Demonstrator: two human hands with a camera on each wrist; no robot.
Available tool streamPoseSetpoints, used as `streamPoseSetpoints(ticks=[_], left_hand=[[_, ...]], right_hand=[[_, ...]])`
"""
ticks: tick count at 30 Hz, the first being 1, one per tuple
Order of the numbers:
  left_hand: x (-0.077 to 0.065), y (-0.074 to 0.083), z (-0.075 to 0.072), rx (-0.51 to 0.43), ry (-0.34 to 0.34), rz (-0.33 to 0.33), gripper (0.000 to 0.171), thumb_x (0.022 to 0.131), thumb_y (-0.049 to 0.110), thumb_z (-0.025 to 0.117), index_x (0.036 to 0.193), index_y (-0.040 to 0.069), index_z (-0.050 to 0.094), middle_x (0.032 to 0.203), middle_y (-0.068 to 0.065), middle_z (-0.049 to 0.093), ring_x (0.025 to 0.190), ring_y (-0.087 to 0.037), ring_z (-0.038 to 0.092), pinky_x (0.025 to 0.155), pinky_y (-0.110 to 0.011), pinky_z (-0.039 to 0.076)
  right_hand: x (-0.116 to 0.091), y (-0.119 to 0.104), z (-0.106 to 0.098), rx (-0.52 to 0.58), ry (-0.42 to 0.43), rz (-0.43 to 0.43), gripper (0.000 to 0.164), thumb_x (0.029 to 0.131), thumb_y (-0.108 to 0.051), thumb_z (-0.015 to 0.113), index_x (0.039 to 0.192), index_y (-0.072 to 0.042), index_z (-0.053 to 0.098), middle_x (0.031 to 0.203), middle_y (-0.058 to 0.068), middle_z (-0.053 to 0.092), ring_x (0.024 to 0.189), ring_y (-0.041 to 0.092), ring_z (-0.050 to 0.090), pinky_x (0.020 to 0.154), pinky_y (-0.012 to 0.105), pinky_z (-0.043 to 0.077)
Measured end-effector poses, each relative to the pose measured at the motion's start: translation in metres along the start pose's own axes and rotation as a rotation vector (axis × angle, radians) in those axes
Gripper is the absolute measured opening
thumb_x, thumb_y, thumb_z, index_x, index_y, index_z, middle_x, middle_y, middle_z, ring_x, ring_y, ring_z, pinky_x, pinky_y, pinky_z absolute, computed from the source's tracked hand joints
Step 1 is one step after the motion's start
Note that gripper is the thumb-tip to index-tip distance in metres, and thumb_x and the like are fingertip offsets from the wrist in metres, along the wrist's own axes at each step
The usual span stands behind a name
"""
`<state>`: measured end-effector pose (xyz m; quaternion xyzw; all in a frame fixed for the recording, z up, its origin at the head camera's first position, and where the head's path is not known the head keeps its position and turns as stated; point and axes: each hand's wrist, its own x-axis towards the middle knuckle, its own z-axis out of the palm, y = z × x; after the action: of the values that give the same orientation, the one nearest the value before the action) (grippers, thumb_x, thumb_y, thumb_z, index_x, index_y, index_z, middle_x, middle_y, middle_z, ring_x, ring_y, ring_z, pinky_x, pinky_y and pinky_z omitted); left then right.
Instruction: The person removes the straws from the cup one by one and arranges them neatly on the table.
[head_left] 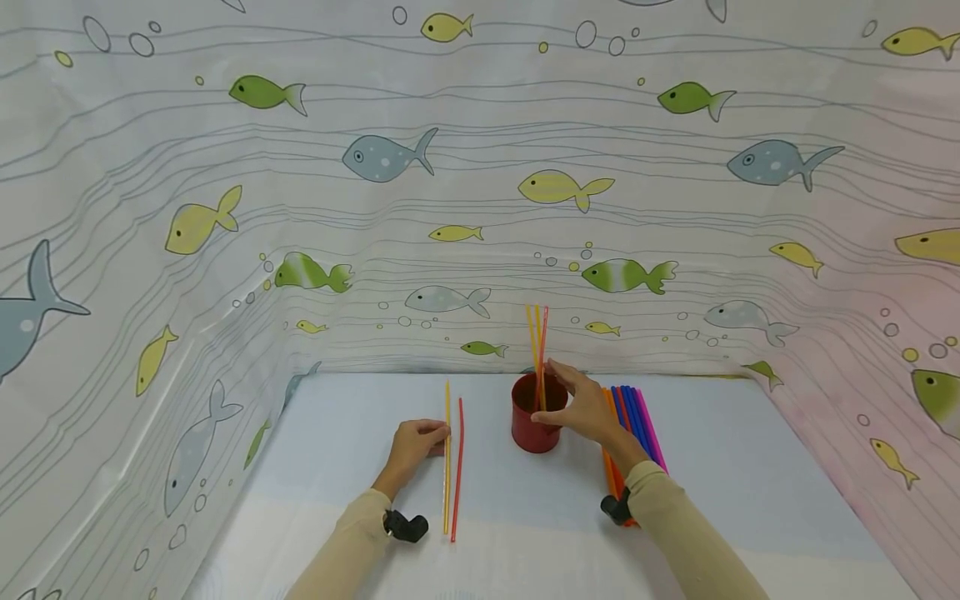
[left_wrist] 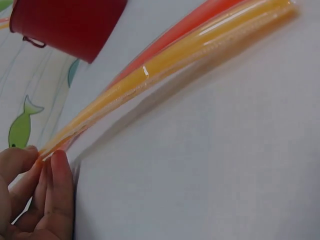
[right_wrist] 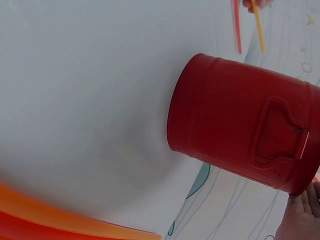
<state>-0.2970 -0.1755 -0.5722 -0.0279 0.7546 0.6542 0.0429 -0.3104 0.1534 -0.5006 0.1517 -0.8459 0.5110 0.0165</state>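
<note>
My left hand (head_left: 416, 450) pinches a long yellow straw (head_left: 446, 508) between thumb and fingertips, left of the bucket. In the left wrist view the yellow straw (left_wrist: 165, 67) looks glossy and see-through. Beside it runs a red straw (head_left: 457, 483). With thumb at the front and fingers at the back, my right hand (head_left: 592, 412) holds the rim of a small red bucket (head_left: 534, 439). Its folded side handle shows on the bucket (right_wrist: 220, 105) in the right wrist view. Two yellow straws (head_left: 529, 329) and a red straw (head_left: 543, 333) stand tilted inside it.
Partly under my right forearm lies a row of orange, red, blue and magenta straws (head_left: 647, 425). They rest on the white table (head_left: 735, 467). A fish-patterned sheet (head_left: 480, 100) hangs behind the table and along both sides.
</note>
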Motion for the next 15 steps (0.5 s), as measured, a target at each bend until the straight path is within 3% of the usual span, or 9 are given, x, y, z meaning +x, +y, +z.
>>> streamPoseSetpoints(ticks=[5, 15], left_hand=[[0.001, -0.0028, 0.0001, 0.006, -0.006, 0.009, 0.026, 0.091, 0.009, 0.069, 0.108, -0.011, 0.068, 0.095, -0.02, 0.069, 0.079, -0.022, 0.068, 0.071, -0.036, 0.06], [-0.0002, -0.0016, 0.0042, 0.077, 0.032, 0.035, 0.021, 0.085, 0.007, 0.075, 0.1, -0.007, 0.072, 0.085, -0.014, 0.071, 0.07, -0.019, 0.069, 0.062, -0.031, 0.06]], right_hand=[[-0.0006, -0.0012, -0.0006, 0.002, -0.005, 0.002, 0.1, 0.07, -0.031, 0.089, 0.152, -0.015, 0.035, 0.143, -0.001, 0.048, 0.137, 0.027, 0.039, 0.099, 0.052, 0.046], [-0.001, -0.0037, -0.0003, 0.011, -0.007, 0.013, 0.098, 0.071, -0.027, 0.089, 0.152, -0.017, 0.035, 0.143, -0.002, 0.048, 0.138, 0.025, 0.038, 0.099, 0.05, 0.046]])
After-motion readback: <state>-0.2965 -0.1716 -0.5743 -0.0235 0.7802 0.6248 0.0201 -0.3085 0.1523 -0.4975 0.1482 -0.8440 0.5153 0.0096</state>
